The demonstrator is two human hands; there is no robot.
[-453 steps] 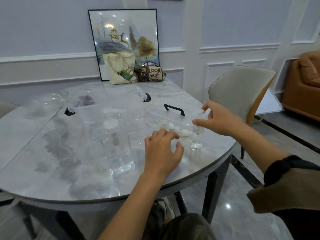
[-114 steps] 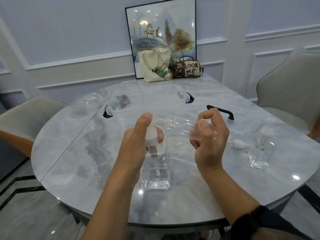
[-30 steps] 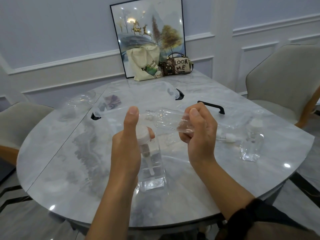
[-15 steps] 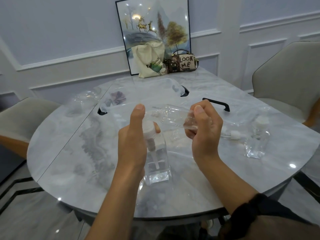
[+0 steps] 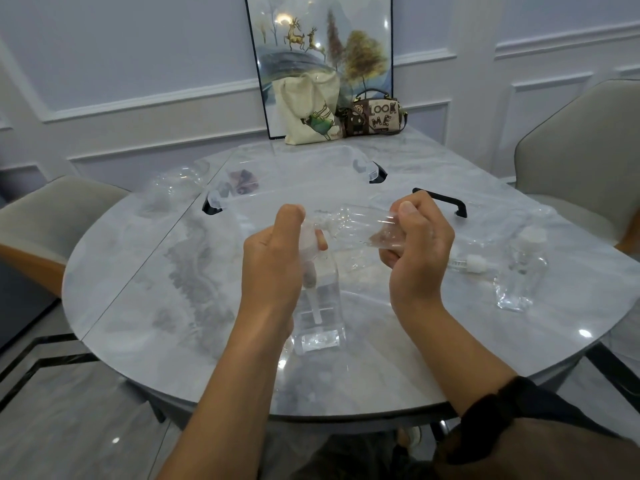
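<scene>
Left hand point(image 5: 273, 265) grips the neck of an upright pump bottle point(image 5: 318, 306) standing near the table's point(image 5: 173, 306) front edge, thumb raised beside its white head. Right hand point(image 5: 415, 251), fingers clamped on a small clear bottle point(image 5: 356, 225), holds it sideways above the table, mouth apparently at the pump's spout.
</scene>
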